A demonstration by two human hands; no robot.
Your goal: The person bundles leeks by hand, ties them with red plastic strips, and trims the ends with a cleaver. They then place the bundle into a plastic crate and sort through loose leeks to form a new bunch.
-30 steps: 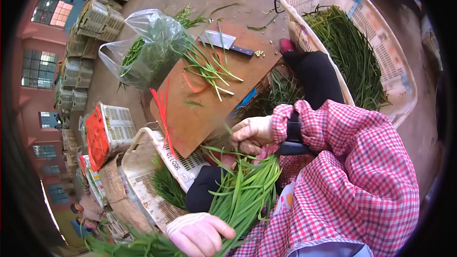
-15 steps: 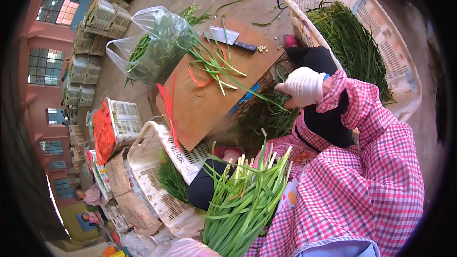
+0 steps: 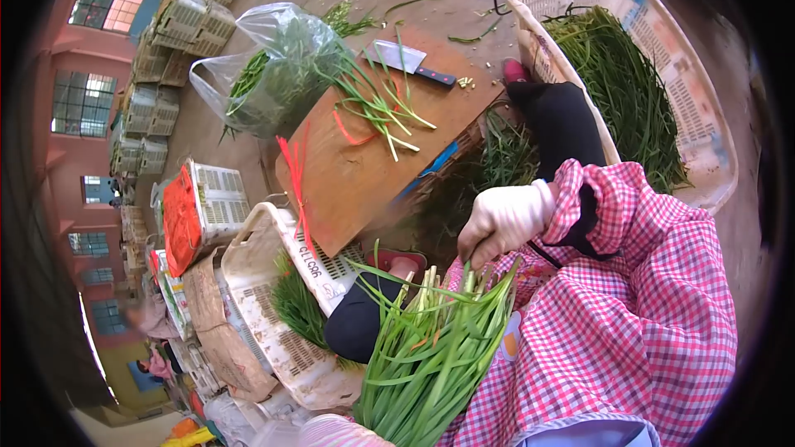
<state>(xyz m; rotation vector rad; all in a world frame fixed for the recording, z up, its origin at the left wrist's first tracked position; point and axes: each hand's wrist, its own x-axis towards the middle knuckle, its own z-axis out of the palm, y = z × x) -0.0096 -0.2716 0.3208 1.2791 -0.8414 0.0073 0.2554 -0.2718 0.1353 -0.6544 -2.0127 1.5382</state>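
Right hand: fingers of the right hand [image 3: 507,219] are closed in a pinch on pale upper ends of the green bunch [image 3: 439,356]; a white ribbed covering goes around the palm.
Left hand: only a striped part of the left hand [image 3: 339,432] shows at the bottom edge, so I cannot tell how open it is or what it holds.
Green bunch: on the lap, near the left knee [image 3: 358,323], with long flat leaves and cut, paler stems.
Worktop: brown flat board [image 3: 364,186], smooth, with straight edges; a dark gap separates its near edge from the bunch.
Worktop far side: knife [image 3: 414,64] with wide metal blade, near the edge; thin stalks [image 3: 377,120] lie beside it.
Worktop left side: red strips [image 3: 294,186] cross the edge; a clear, wrinkled plastic bag [image 3: 290,50] is beyond.
Crates: right crate [image 3: 691,108] and left crate [image 3: 244,240] are pale slotted plastic, both holding greens.
Open room: bare floor [image 3: 447,0] beyond the worktop; at right, the dark trouser leg [image 3: 567,124] is close beside the crate.
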